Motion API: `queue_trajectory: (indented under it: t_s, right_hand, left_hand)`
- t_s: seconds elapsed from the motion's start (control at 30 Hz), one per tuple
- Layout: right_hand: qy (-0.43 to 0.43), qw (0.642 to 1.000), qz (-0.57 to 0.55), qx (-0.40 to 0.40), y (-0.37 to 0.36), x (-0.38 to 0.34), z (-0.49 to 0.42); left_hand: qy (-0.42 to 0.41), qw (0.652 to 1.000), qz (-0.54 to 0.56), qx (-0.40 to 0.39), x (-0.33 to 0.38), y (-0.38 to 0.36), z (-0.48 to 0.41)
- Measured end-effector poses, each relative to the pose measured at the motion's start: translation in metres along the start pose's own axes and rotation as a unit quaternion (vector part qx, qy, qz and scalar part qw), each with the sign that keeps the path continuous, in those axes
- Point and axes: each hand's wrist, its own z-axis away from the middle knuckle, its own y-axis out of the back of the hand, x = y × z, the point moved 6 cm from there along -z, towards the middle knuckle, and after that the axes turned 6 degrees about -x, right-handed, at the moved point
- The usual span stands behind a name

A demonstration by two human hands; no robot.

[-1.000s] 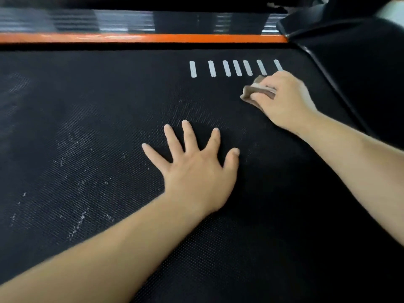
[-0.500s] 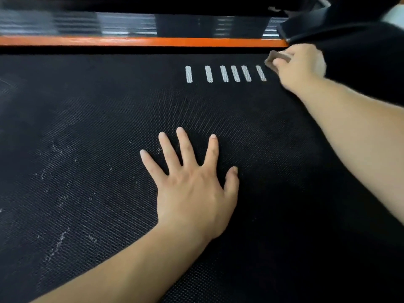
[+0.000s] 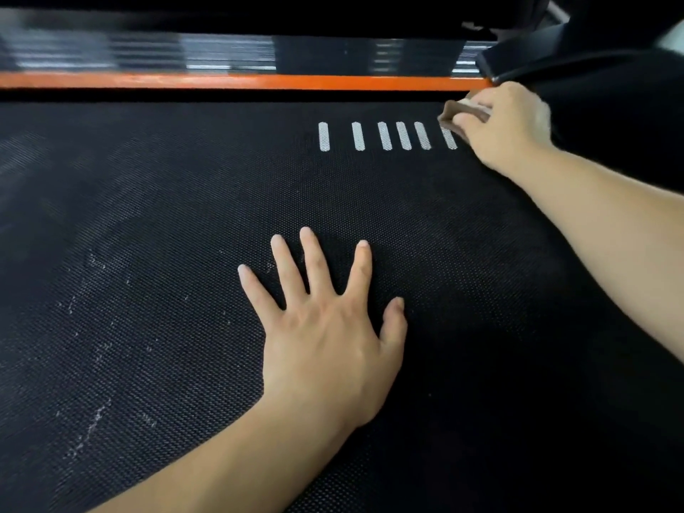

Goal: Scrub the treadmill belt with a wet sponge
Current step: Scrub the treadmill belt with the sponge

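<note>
From my remote seat, head cam: R hand (image 3: pixel 507 127) works the far right corner of the treadmill belt (image 3: pixel 148 216), fingers curled round a brown-grey sponge (image 3: pixel 464 112). The sponge's free end pokes out left past the knuckles and, as far as I can tell, sits down on the belt. It meets the top of the rightmost visible mark in a row of short white bars (image 3: pixel 385 135); the hand hides part of that bar.

L hand (image 3: pixel 325 327) lies flat mid-belt, palm down, fingers spread wide, holding nothing, well apart from the sponge.

Just beyond the R hand an orange strip (image 3: pixel 240 82) runs across the belt's far edge, w/ a glossy black housing (image 3: pixel 333 53) behind it. Whitish scuffs (image 3: pixel 89 431) fleck the belt's left side, away from both hands.
</note>
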Motion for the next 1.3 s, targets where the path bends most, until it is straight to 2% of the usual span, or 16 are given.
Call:
queue_trajectory:
  t_s: [0.1, 0.2, 0.37, 0.5, 0.67, 0.7, 0.83, 0.87, 0.97, 1.03, 1.2, 1.3]
  right_hand:
    - [-0.070, 0.994, 0.086, 0.018, 0.011, 0.023, -0.011]
    - [-0.128, 0.986, 0.103, 0.019, 0.015, 0.032, -0.013]
    - [-0.034, 0.998, 0.050, -0.007, 0.009, 0.035, 0.006]
    - [-0.121, 0.989, 0.089, 0.012, 0.027, 0.052, 0.000]
    - [0.042, 0.999, 0.013, -0.023, 0.008, 0.021, 0.043]
    - [0.036, 0.999, 0.028, -0.019, 0.012, 0.025, 0.044]
    - [-0.109, 0.991, 0.070, 0.019, 0.027, 0.043, 0.027]
    - [-0.102, 0.992, 0.074, 0.020, 0.024, 0.037, 0.031]
    - [0.011, 0.999, 0.045, -0.005, 0.014, 0.019, 0.059]
    - [0.039, 0.998, 0.050, -0.008, 0.020, 0.022, 0.068]
    - [-0.101, 0.990, 0.097, 0.025, 0.038, 0.053, 0.050]
    - [-0.080, 0.994, 0.077, 0.011, 0.029, 0.038, 0.063]
  left_hand:
    - [-0.003, 1.000, -0.005, 0.001, 0.000, -0.001, 0.000]
    - [-0.003, 1.000, 0.002, 0.000, 0.002, 0.000, 0.000]
    - [0.004, 1.000, 0.000, 0.003, 0.000, 0.001, 0.000]
    - [0.000, 1.000, -0.004, -0.010, 0.002, -0.002, 0.000]
    - [0.006, 1.000, -0.008, -0.013, 0.001, 0.000, -0.001]
    - [0.007, 1.000, -0.009, -0.015, 0.002, 0.000, -0.001]
    - [0.007, 1.000, -0.008, -0.020, 0.002, 0.000, -0.001]
    - [0.009, 1.000, -0.008, -0.020, 0.002, 0.000, -0.001]
    - [0.011, 1.000, -0.010, -0.028, 0.002, 0.001, 0.000]
    - [0.012, 0.999, -0.012, -0.030, 0.001, 0.001, -0.001]
    - [0.012, 1.000, -0.009, -0.025, 0.002, 0.001, -0.001]
    - [0.014, 0.999, -0.014, -0.030, 0.002, -0.001, -0.001]
